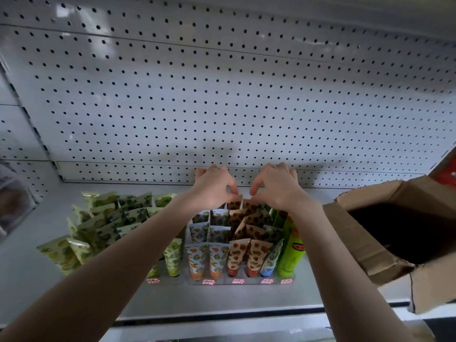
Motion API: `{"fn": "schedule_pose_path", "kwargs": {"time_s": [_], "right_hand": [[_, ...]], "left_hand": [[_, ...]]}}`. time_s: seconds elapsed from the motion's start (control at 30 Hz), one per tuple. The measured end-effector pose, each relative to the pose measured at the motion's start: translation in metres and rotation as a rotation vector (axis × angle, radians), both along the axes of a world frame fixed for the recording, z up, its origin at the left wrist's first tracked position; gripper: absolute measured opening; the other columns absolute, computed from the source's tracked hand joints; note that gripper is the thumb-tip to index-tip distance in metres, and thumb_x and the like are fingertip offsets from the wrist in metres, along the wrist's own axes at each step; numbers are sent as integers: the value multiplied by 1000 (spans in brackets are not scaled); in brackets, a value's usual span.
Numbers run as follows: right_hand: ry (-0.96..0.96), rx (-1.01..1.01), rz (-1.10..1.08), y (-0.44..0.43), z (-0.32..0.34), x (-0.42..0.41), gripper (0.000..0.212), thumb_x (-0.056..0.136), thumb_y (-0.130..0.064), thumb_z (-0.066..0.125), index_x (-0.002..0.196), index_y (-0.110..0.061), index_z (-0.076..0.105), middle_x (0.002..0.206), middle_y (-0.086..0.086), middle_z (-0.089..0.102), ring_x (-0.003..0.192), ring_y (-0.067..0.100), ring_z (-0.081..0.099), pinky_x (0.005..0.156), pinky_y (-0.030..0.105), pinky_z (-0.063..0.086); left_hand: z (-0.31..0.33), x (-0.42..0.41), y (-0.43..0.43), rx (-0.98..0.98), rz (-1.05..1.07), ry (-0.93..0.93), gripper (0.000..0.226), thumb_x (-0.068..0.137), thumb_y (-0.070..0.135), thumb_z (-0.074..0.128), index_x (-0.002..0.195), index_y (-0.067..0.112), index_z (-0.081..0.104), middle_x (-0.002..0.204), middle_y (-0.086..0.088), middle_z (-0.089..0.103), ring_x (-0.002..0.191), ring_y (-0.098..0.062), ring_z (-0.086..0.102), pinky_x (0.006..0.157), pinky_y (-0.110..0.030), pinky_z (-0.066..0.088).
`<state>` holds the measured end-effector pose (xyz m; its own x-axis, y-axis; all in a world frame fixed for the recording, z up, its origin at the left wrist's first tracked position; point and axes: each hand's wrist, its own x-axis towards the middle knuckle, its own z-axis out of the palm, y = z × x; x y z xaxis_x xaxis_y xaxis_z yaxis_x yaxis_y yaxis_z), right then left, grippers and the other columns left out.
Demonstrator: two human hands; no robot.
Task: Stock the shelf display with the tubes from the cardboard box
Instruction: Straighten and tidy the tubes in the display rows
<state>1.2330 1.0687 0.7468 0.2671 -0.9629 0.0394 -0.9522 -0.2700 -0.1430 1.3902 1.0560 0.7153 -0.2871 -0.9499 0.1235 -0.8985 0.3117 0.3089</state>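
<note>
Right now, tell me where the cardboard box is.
Head view: the box lies on the shelf at its right end, open mouth showing, just right of the tall green tubes.

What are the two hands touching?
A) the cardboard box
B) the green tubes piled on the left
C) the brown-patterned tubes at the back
C: the left hand and right hand both pinch the tops of the brown-patterned tubes in the back row, away from the cardboard box on the right.
</note>
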Motion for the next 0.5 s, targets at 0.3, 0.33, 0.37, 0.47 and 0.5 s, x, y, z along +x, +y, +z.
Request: {"fn": "schedule_pose_path", "kwargs": {"time_s": [0.3, 0.33, 0.37, 0.47, 0.5], "right_hand": [[42, 0, 27, -5, -6, 3, 7, 84, -32, 67, 88, -31, 72, 116, -2, 49, 119, 25, 33, 100, 37, 23], [37, -2, 28, -5, -6, 3, 6, 84, -31, 67, 87, -30, 72, 115, -2, 49, 118, 25, 33, 100, 37, 24], [32, -4, 27, -5, -7, 3, 6, 84, -30, 67, 87, -30, 72, 115, -2, 49, 118, 25, 33, 101, 37, 24], [33, -15, 27, -5, -7, 2, 7, 84, -27, 67, 86, -29, 72, 115, -1, 50, 118, 25, 33, 101, 37, 24], [36, -18, 27, -5, -7, 2, 7, 84, -27, 66, 87, -29, 73, 115, -1, 50, 118, 25, 33, 100, 37, 24]], "left_hand": [[-1, 1, -1, -17, -26, 35, 16, 83, 44, 62, 90, 32, 70, 108, 10, 52, 111, -15, 37, 94, -35, 20], [-1, 1, 0, -21, -30, 42, 17, 83, 44, 62, 90, 31, 71, 106, 11, 52, 110, -15, 37, 93, -34, 19], [-1, 1, 0, -25, -31, 45, 17, 83, 44, 62, 90, 31, 71, 105, 11, 52, 110, -15, 37, 91, -33, 19], [-2, 2, 1, -28, -32, 58, 17, 83, 45, 63, 89, 32, 71, 106, 11, 52, 110, -14, 37, 92, -34, 18], [-3, 2, 2, -25, -32, 62, 18, 82, 45, 63, 89, 31, 71, 107, 10, 52, 111, -14, 37, 93, -34, 19]]}}
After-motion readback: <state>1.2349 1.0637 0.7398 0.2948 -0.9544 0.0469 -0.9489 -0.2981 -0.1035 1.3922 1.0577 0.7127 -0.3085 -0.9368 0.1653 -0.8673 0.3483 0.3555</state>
